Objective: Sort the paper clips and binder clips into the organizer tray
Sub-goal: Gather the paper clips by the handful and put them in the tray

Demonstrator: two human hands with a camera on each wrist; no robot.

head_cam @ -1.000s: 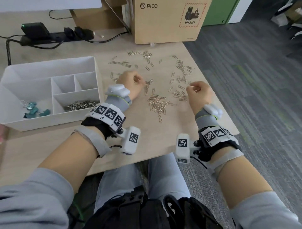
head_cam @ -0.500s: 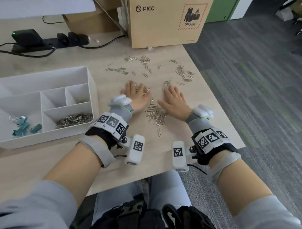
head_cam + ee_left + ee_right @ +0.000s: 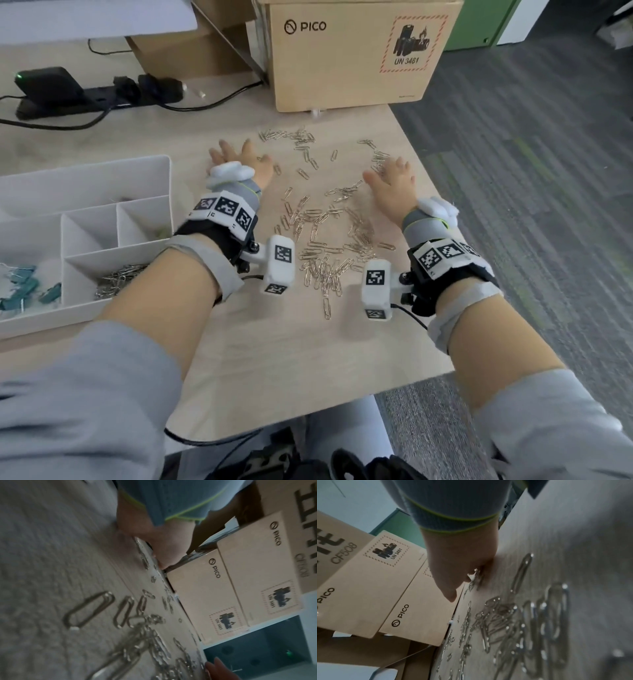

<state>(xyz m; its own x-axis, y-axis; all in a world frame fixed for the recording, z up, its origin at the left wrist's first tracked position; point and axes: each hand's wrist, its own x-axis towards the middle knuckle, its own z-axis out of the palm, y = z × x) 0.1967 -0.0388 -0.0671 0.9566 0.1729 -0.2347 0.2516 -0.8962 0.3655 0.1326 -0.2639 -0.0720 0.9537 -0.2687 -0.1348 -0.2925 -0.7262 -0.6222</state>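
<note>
Silver paper clips point(image 3: 322, 250) lie scattered and heaped on the wooden table point(image 3: 274, 359) between my hands. My left hand point(image 3: 239, 159) lies flat with fingers spread on the far left side of the scatter. My right hand point(image 3: 390, 181) lies flat with fingers spread on the right side, over some clips point(image 3: 476, 577). The white organizer tray point(image 3: 102, 301) stands at the left; its front compartment holds paper clips point(image 3: 118, 277) and its left compartment holds teal binder clips point(image 3: 24, 286). The wrist views show blurred clips point(image 3: 123, 615) close to the cameras.
A PICO cardboard box point(image 3: 352, 54) stands at the table's far edge behind the clips. A black power strip point(image 3: 102, 92) with cables lies at the back left. The table's right edge point(image 3: 431, 192) runs just beside my right hand, with grey carpet beyond.
Both hands went from curled to flat, then moved apart and farther out over the scatter: the left to the far left, the right toward the table's right edge.
</note>
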